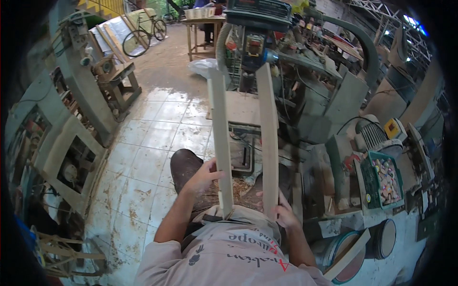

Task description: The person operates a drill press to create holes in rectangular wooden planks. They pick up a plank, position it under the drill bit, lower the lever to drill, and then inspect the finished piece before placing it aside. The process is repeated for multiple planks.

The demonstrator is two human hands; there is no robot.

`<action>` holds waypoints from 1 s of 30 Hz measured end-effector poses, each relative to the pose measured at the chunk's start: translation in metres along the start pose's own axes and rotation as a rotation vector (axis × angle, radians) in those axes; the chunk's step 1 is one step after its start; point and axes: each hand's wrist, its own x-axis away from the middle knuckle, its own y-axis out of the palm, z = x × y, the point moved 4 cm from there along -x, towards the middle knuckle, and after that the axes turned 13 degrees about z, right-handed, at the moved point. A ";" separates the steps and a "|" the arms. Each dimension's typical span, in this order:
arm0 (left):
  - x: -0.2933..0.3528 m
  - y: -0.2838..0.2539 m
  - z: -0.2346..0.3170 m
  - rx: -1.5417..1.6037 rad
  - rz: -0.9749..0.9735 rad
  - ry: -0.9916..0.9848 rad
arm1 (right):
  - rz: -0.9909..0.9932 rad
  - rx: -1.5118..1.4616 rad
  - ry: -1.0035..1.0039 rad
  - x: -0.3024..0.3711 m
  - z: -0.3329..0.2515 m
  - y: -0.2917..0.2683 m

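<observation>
**Two boards, one to each hand, containers off to the right**

Left hand (pixel 205 176): closed on the left board (pixel 220 143) from its outer edge, fingertips over the near face. Board runs away from the body, near end at the waist. A paler strip shows along its outer edge; cannot tell if it is a separate piece.

Right board (pixel 269 143): roughly alongside, a gap between the two. Right hand (pixel 286 214) pinches it low, fingers showing past the inner edge, rest of the hand on the outer side. One board per hand, both gripped toward the near end: probably keeps each steady and the pair easy to compare.

Containers, left to right. Beyond the left grip, far off, a pale tray (pixel 198 13) on a table; contents too small to tell. Just right of the right grip, a bucket (pixel 341 260) with a slat (pixel 348 255) across its top, perhaps parked there. Farther right, a second bucket (pixel 389 238); lid or fill, cannot tell. Above these, a green crate (pixel 369 188) heaped with small pieces (pixel 387 181), tan with coloured ends.
</observation>
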 end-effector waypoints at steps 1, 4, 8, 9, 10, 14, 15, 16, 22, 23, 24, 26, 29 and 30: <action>0.000 -0.002 -0.002 0.019 -0.007 0.004 | -0.007 -0.052 -0.004 -0.001 -0.002 0.000; 0.007 0.007 0.005 0.079 0.077 -0.080 | -0.099 -0.333 0.101 0.001 -0.020 0.015; 0.006 0.006 0.003 0.096 0.121 -0.084 | 0.038 -0.289 0.164 0.006 -0.027 0.037; 0.005 0.006 0.001 0.065 0.138 -0.084 | 0.099 -0.231 0.135 0.004 -0.024 0.033; 0.003 0.006 -0.001 0.033 0.155 -0.088 | 0.161 -0.174 0.107 0.001 -0.016 0.024; 0.002 0.015 0.010 -0.019 0.274 -0.002 | 0.399 0.175 -0.312 -0.011 -0.010 0.004; 0.003 0.020 0.015 -0.013 0.271 0.014 | 0.447 0.268 -0.368 -0.013 -0.012 0.008; 0.003 0.024 0.020 -0.007 0.267 0.029 | 0.494 0.362 -0.425 -0.015 -0.014 0.016; -0.010 0.044 0.030 0.154 0.128 0.034 | 0.191 -0.139 -0.222 -0.009 -0.020 0.030; -0.010 0.050 0.035 0.184 0.121 0.017 | 0.108 -0.244 -0.163 -0.011 -0.027 0.034; -0.011 0.055 0.039 0.186 0.140 0.027 | 0.020 -0.347 -0.106 -0.015 -0.034 0.038; -0.011 0.067 0.047 0.192 0.180 0.047 | -0.068 -0.473 0.000 -0.018 -0.037 0.040; -0.008 0.081 0.060 0.210 0.164 0.066 | -0.044 -0.349 -0.024 -0.018 -0.044 0.047; -0.009 0.084 0.060 0.223 0.145 0.074 | -0.010 -0.267 -0.071 -0.019 -0.045 0.046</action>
